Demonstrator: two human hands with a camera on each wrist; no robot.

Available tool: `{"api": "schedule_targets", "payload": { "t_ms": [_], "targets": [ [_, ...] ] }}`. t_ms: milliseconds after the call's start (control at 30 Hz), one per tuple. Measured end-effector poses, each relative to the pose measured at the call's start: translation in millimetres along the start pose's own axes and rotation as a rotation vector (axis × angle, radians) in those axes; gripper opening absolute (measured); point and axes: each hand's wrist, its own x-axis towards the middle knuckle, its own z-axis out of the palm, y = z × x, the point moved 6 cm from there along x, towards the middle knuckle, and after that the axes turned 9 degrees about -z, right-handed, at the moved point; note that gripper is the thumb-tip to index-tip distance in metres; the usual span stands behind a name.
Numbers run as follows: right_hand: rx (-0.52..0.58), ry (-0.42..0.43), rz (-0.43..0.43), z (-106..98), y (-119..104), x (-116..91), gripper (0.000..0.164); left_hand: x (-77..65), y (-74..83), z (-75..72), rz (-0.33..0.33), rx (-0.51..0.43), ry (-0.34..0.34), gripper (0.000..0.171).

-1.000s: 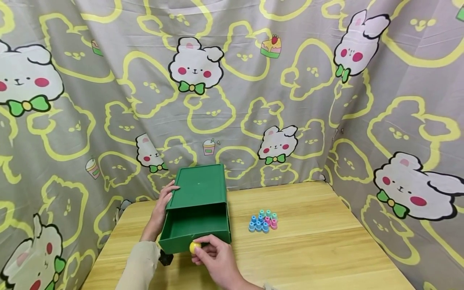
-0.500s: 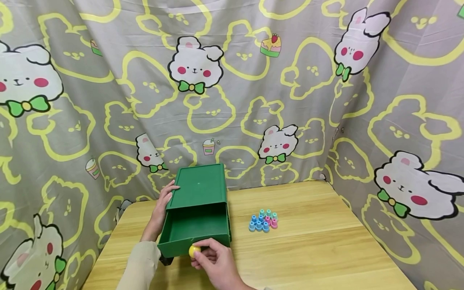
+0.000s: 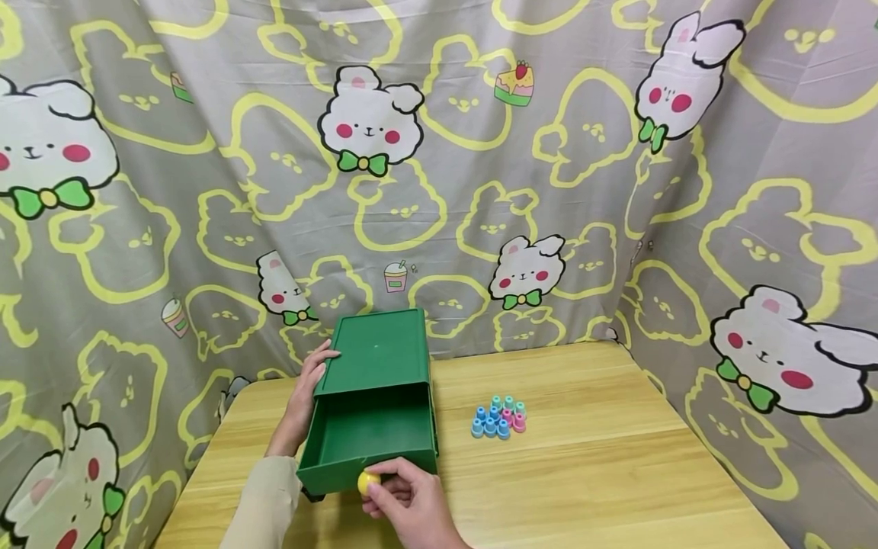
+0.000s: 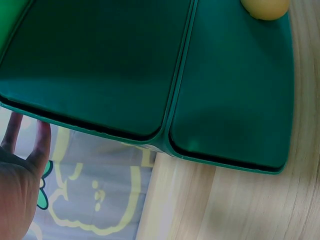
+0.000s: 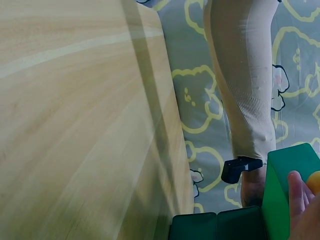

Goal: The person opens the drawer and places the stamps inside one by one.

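Observation:
A green drawer cabinet point(image 3: 377, 351) stands on the wooden table, its top drawer point(image 3: 370, 431) pulled out with nothing inside. My right hand point(image 3: 414, 499) pinches the yellow knob point(image 3: 368, 483) on the drawer front between thumb and fingers. In the right wrist view the extended drawer point(image 5: 278, 200) shows beside the fingers, with the knob partly cut off by the frame edge. My left hand point(image 3: 302, 400) rests against the cabinet's left side, fingertips at its top edge. The left wrist view shows its fingers point(image 4: 42, 140) straight along the cabinet wall; another yellow knob point(image 4: 267, 6) sits on a lower drawer front.
Several small blue, pink and mint-green cup-shaped pieces point(image 3: 490, 427) stand grouped on the table point(image 3: 583, 457), right of the cabinet. A patterned curtain point(image 3: 466, 191) hangs behind and around the table. A black device point(image 5: 240, 169) is strapped at the left wrist.
The top drawer has slid a little further out towards me, my right hand drawing back with the knob. My left hand has stayed on the cabinet's side.

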Motion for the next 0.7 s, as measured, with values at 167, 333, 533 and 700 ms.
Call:
{"api": "schedule_targets", "payload": {
  "t_ms": [167, 333, 533, 700],
  "targets": [
    [0.015, -0.017, -0.022, 1.9, -0.2, -1.8, 0.026, -1.5, 0.3, 0.5, -0.009, 0.007, -0.003, 0.045],
    [0.014, -0.03, -0.038, 1.9, -0.6, -2.4, 0.026, -2.2, 0.1, 0.9, -0.013, 0.013, -0.001, 0.045],
    [0.017, -0.042, -0.044, 1.4, -1.2, -3.0, 0.027, -1.1, -0.1, 0.3, -0.001, -0.009, -0.003, 0.045],
    [0.021, -0.05, -0.038, 1.1, -0.6, -4.6, 0.027, -0.6, 0.9, 0.9, 0.003, -0.006, -0.007, 0.044]
  ]
}}
